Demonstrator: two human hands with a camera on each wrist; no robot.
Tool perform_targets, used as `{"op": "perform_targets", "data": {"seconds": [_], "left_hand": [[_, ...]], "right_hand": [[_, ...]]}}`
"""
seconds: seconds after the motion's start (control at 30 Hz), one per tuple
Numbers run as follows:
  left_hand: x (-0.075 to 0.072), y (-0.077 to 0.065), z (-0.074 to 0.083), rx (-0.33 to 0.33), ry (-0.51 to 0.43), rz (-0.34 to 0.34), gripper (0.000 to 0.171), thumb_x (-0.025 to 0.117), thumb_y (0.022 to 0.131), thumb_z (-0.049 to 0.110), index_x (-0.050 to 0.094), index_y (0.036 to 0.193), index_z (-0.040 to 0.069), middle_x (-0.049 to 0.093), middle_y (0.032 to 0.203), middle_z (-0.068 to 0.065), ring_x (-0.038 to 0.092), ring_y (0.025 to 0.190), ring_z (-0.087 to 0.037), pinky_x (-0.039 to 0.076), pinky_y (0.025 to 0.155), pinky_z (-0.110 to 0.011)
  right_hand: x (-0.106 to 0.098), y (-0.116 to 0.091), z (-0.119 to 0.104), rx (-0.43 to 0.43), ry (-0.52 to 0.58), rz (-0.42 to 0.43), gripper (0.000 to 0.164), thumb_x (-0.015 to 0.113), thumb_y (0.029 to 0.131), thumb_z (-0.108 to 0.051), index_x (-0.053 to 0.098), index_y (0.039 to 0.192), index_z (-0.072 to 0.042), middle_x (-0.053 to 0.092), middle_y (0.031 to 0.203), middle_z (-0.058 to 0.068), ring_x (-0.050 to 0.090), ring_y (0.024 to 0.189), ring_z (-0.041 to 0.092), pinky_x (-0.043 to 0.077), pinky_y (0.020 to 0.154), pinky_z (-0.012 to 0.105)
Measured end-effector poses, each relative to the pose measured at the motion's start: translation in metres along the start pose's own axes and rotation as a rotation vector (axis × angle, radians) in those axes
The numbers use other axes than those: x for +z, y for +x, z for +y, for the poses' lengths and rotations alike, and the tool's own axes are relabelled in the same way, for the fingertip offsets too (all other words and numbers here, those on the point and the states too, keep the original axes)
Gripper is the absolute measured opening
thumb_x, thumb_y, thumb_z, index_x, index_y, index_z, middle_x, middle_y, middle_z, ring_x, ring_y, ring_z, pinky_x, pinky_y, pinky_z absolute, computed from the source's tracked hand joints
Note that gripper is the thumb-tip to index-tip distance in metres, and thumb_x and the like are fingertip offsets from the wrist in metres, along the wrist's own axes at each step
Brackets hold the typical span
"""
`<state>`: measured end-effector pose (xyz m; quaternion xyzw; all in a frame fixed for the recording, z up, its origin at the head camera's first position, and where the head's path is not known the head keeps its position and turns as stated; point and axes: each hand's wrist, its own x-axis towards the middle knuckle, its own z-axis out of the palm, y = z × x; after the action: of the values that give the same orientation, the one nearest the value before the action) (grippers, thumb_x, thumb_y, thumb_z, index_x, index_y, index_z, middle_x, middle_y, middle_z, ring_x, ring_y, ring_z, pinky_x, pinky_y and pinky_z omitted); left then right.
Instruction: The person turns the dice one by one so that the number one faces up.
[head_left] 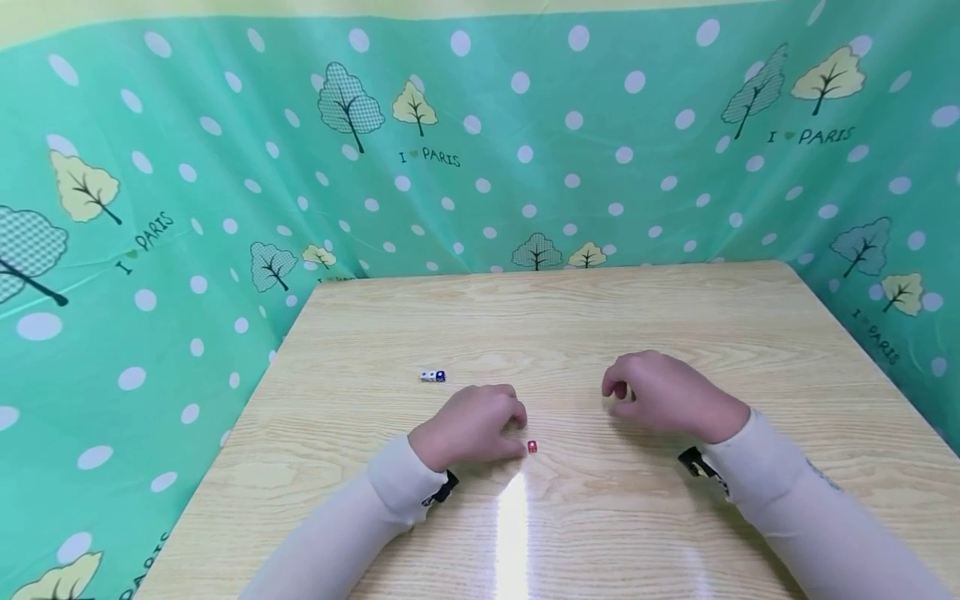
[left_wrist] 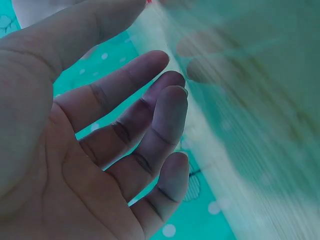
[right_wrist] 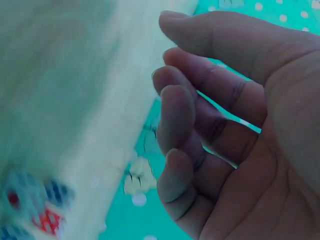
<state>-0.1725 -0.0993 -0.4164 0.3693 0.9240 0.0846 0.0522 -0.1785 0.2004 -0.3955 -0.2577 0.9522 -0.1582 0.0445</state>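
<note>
My left hand point(head_left: 480, 423) hovers low over the wooden table point(head_left: 525, 312), its fingers loosely bent and nothing between them. Right at its thumb tip lies a small red die point(head_left: 532, 447); only a sliver of red shows at the top of the left wrist view. Further back on the left, two white dice and a blue die point(head_left: 440, 377) stand in a row. My right hand point(head_left: 660, 393) is held to the right, fingers loosely curled around nothing. In the right wrist view, blurred pale, blue and red patterned pieces point(right_wrist: 49, 220) appear at lower left, beside that hand.
A green polka-dot cloth point(head_left: 487, 167) printed with trees hangs behind the table and along both sides. Dark wrist straps point(head_left: 697, 462) sit under the pale sleeves. A bright light reflection streaks the table front.
</note>
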Motion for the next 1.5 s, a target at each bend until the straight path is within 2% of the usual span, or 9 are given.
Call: {"op": "perform_targets", "data": {"seconds": [0.1,0.23,0.4,0.6,0.73,0.93,1.13,1.5], "left_hand": [[0.003,0.0,0.005,0.037,0.036,0.021,0.019,0.078,0.087,0.04,0.079,0.095,0.023,0.068,0.096,0.009,0.06,0.079,-0.005,0.053,0.077,-0.033],[0.007,0.001,0.01,0.081,0.106,0.055,0.013,0.08,0.086,0.041,0.077,0.087,0.028,0.066,0.089,0.013,0.057,0.073,-0.002,0.048,0.07,-0.031],[0.011,0.003,0.014,0.121,0.146,0.072,0.007,0.082,0.084,0.036,0.076,0.084,0.033,0.065,0.088,0.016,0.058,0.073,0.0,0.043,0.066,-0.027],[0.013,0.004,0.013,0.147,0.132,0.078,0.005,0.081,0.084,0.031,0.077,0.083,0.033,0.066,0.088,0.016,0.058,0.073,0.001,0.044,0.066,-0.028],[0.012,0.004,0.008,0.141,0.126,0.08,0.005,0.08,0.084,0.028,0.077,0.084,0.033,0.066,0.087,0.016,0.058,0.074,0.001,0.046,0.068,-0.029],[0.009,0.004,-0.002,0.089,0.093,0.07,0.005,0.079,0.085,0.027,0.077,0.084,0.032,0.067,0.088,0.016,0.058,0.077,0.001,0.049,0.074,-0.032],[0.007,0.004,-0.012,0.053,0.075,0.075,0.005,0.079,0.085,0.026,0.077,0.084,0.031,0.068,0.088,0.016,0.058,0.076,0.001,0.052,0.081,-0.037],[0.003,0.004,-0.022,0.016,0.036,0.056,0.006,0.08,0.085,0.027,0.077,0.083,0.03,0.066,0.087,0.015,0.056,0.075,-0.001,0.051,0.079,-0.033]], "right_hand": [[-0.008,-0.002,0.009,0.064,-0.029,-0.026,0.012,0.078,0.086,-0.015,0.077,0.098,-0.015,0.069,0.089,-0.005,0.057,0.071,0.009,0.051,0.069,0.033],[-0.015,-0.005,0.023,0.129,-0.066,-0.073,0.011,0.076,0.086,-0.015,0.077,0.097,-0.013,0.071,0.091,-0.002,0.059,0.072,0.012,0.054,0.07,0.037],[-0.017,-0.006,0.034,0.158,-0.08,-0.116,0.01,0.076,0.083,-0.011,0.076,0.093,-0.012,0.069,0.086,-0.003,0.058,0.075,0.014,0.053,0.068,0.037],[-0.016,-0.006,0.038,0.166,-0.081,-0.139,0.011,0.076,0.081,-0.006,0.075,0.091,-0.012,0.069,0.086,-0.002,0.056,0.073,0.015,0.052,0.067,0.036],[-0.016,-0.006,0.039,0.161,-0.086,-0.137,0.012,0.077,0.081,-0.005,0.075,0.089,-0.012,0.07,0.088,-0.001,0.056,0.074,0.015,0.052,0.066,0.036],[-0.013,-0.005,0.04,0.141,-0.105,-0.121,0.012,0.077,0.081,-0.003,0.075,0.087,-0.014,0.071,0.088,-0.002,0.058,0.075,0.014,0.054,0.068,0.037],[-0.007,-0.002,0.03,0.108,-0.086,-0.105,0.016,0.076,0.082,0.0,0.075,0.087,-0.015,0.069,0.085,-0.004,0.058,0.073,0.012,0.054,0.069,0.036],[0.009,0.006,0.015,-0.036,-0.032,-0.07,0.017,0.079,0.082,-0.004,0.073,0.085,-0.02,0.064,0.079,-0.012,0.054,0.073,0.007,0.051,0.07,0.029]]}}
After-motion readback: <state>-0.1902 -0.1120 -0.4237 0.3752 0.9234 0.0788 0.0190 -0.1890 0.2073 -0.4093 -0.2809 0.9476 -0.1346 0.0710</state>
